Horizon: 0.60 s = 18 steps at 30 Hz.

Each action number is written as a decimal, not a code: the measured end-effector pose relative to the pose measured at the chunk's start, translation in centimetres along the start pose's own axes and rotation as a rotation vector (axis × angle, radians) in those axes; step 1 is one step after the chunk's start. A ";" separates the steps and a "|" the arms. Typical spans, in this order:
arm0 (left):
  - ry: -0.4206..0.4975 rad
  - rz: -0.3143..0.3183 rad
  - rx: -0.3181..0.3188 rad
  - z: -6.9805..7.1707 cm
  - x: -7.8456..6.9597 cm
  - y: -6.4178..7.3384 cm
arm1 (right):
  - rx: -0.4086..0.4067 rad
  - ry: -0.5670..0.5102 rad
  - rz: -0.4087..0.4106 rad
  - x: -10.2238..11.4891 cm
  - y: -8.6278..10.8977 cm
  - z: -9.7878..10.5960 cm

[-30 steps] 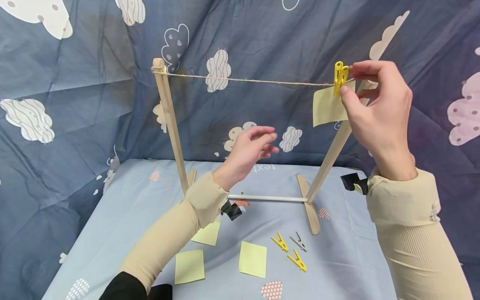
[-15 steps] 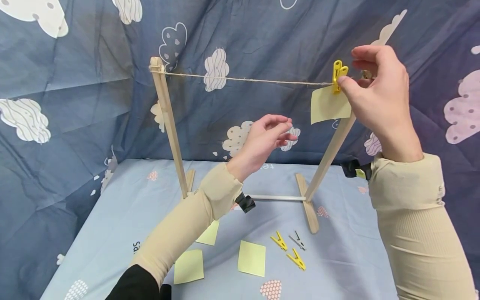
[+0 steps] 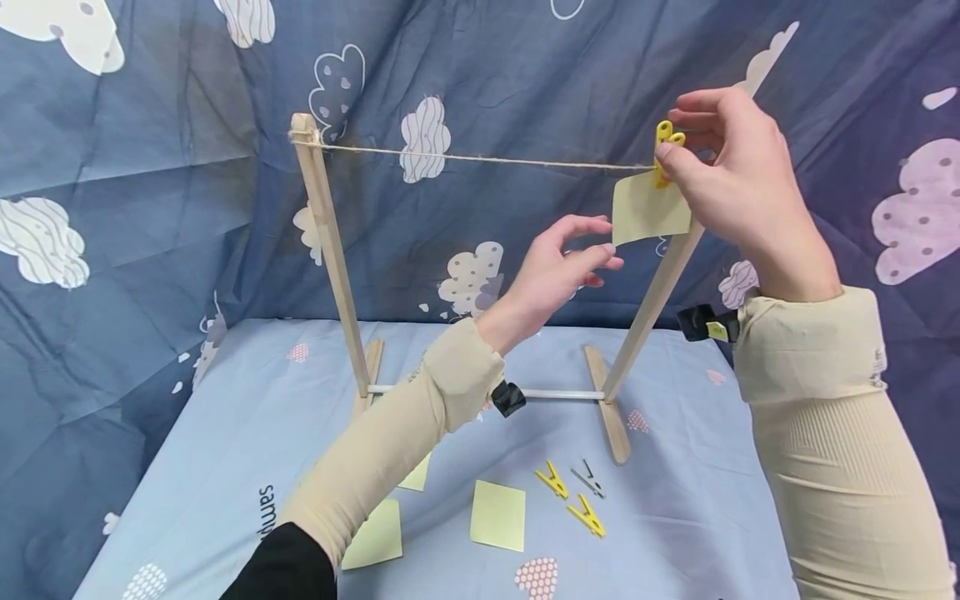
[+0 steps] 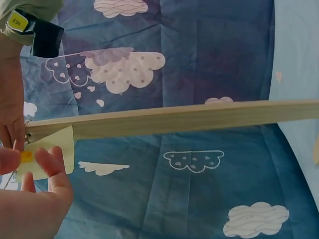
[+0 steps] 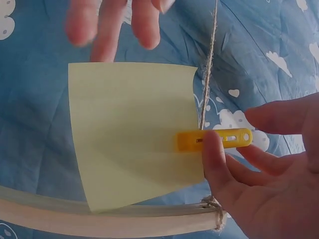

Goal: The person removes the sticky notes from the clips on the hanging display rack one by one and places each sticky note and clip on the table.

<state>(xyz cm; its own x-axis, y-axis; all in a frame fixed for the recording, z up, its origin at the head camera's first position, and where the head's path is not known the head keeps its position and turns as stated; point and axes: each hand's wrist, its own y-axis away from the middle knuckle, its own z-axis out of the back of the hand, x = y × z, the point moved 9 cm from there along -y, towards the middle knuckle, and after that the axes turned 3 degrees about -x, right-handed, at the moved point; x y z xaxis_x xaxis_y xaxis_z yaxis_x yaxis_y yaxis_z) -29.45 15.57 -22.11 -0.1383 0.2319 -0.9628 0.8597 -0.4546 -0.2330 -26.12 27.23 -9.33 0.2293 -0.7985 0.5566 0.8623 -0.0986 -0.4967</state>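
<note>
A pale yellow sticky note [image 3: 651,208] hangs from the twine [image 3: 480,158] near its right end, clipped by a yellow clothespin [image 5: 189,141]. My right hand [image 3: 738,171] pinches this clothespin; its thumb lies on the front, with fingers behind and the index finger apart in the right wrist view. My left hand [image 3: 558,262] is at the note's left edge, fingers loosely extended and holding nothing. One left fingertip passes partly behind the note in the right wrist view, so contact cannot be told. In the left wrist view, the left hand [image 4: 37,199] appears before the note.
Wooden posts [image 3: 326,250] on flat feet support the twine, with a white rod [image 3: 562,394] between them below. On the blue cloth lie several sticky notes [image 3: 498,515], two yellow clothespins [image 3: 587,515] and a grey clothespin [image 3: 588,479].
My left hand has moved right and up to the hanging note. My right hand stays at the clothespin; its fingers lifted off and came back in closer. The view has shifted slightly.
</note>
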 end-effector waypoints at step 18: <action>0.064 -0.027 -0.134 -0.2 -0.6 -1.5 | -0.037 -0.084 0.006 0.0 -0.2 0.2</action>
<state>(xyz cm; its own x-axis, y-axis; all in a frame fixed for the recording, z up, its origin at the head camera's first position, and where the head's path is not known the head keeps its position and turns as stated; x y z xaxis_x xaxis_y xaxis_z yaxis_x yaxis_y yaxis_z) -30.52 16.23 -21.12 -0.1341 0.2989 -0.9448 0.9147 -0.3294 -0.2341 -26.24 27.41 -9.07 0.2726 -0.7470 0.6063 0.8437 -0.1172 -0.5239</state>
